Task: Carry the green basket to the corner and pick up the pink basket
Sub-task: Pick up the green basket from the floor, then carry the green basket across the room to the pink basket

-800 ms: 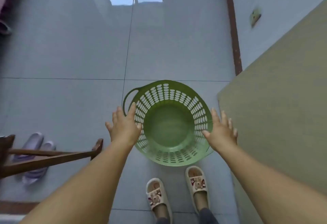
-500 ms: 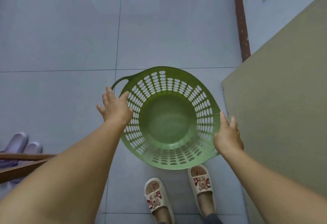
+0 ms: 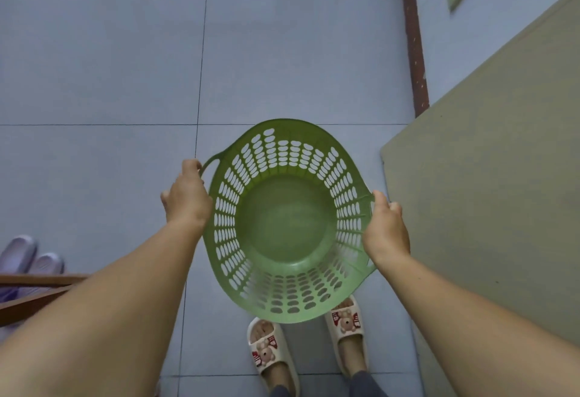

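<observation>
Both the left hand (image 3: 187, 199) and right hand (image 3: 386, 233) are clamping their fingers on opposite rims of the empty green basket (image 3: 287, 224), which is hanging above the tiled floor (image 3: 94, 83); the thin rim is flexing, risking a slip.

Both bare arms reach forward and down from the lower corners, elbows out of view. The left hand (image 3: 187, 197) is curled closed around the green basket (image 3: 287, 230) at its left handle, knuckles up, fingers wrapped under. The right hand (image 3: 385, 233) grips the basket's right rim, thumb on top, fingers hidden beneath. Both wrists are nearly straight. Below, two feet stand in pale slippers (image 3: 271, 352), toes pointing forward.
</observation>
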